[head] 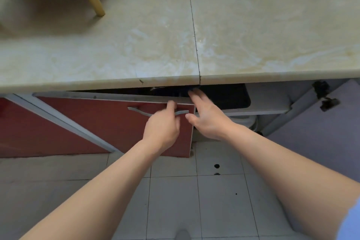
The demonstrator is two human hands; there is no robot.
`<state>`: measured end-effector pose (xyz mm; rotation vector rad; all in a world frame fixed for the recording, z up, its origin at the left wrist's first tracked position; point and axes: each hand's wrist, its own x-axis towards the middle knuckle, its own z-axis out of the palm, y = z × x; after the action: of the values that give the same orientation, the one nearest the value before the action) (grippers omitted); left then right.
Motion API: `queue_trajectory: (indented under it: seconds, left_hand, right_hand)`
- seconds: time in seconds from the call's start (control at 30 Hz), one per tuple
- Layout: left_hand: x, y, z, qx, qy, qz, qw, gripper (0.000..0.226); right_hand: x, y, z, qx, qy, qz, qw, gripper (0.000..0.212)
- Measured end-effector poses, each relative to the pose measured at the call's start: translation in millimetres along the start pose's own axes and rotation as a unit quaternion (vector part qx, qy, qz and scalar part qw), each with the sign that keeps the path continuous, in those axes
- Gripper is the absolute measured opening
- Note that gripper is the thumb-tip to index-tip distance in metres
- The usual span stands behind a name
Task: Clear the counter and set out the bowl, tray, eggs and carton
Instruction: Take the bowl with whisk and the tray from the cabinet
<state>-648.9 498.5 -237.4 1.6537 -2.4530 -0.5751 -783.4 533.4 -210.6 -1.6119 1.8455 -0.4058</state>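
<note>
The counter (136, 45) lies above a cabinet door (109, 122) that stands ajar. The left hand (162, 127) is on the door's handle (140, 110); to its right, the right hand (208, 117) reaches into the cabinet opening beneath the counter edge.

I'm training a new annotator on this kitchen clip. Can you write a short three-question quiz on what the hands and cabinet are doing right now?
1. True or false: the left hand is on the grey handle of the red cabinet door.
2. Where do the fingers of the right hand reach? A) onto the marble countertop; B) into the dark opening under the counter edge; C) down to the tiled floor.
3. Fill in: the bowl, tray, eggs and carton are ____ on the countertop.

Key: 1 true. 2 B. 3 not yet set out; none of them shows in this view.
</note>
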Motion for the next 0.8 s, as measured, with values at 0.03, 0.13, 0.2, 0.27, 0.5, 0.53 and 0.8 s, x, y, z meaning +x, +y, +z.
queue_trajectory:
  seconds: [0.03, 0.13, 0.2, 0.27, 0.5, 0.53, 0.8]
  left_hand:
    - [-11.7, -1.3, -0.7, -0.009, 0.001, -0.003, 1.000, 0.025]
    - [-47.2, -5.8, -5.5, -0.055, 0.003, -0.038, 0.998, 0.021]
    - [-70.4, -10.2, -9.9, -0.072, 0.018, -0.070, 0.995, 0.021]
    - [-90.3, -14.2, -13.1, -0.068, 0.034, -0.099, 0.992, 0.023]
    - [-141.3, -25.4, -29.4, -0.042, 0.005, -0.245, 0.969, 0.013]
    - [-149.4, -28.8, -31.8, -0.046, -0.005, -0.266, 0.963, 0.014]
    - [-212.0, -87.4, -53.2, 0.022, -0.029, -0.396, 0.917, 0.043]
  right_hand:
    - [-3.9, -4.1, 0.3, -0.011, -0.010, -0.006, 1.000, 0.051]
    - [-23.3, -20.1, 7.0, -0.026, -0.055, -0.018, 0.998, 0.020]
    - [-39.1, -32.2, 12.7, -0.040, -0.101, -0.028, 0.994, 0.014]
    - [-53.7, -43.8, 18.2, -0.059, -0.154, -0.038, 0.986, 0.020]
    - [-88.9, -81.2, 44.0, -0.096, -0.232, -0.058, 0.966, 0.030]
    - [-93.4, -86.5, 48.4, -0.091, -0.224, -0.061, 0.968, 0.031]
    - [-104.8, -125.6, 72.7, -0.078, -0.224, -0.118, 0.964, 0.039]
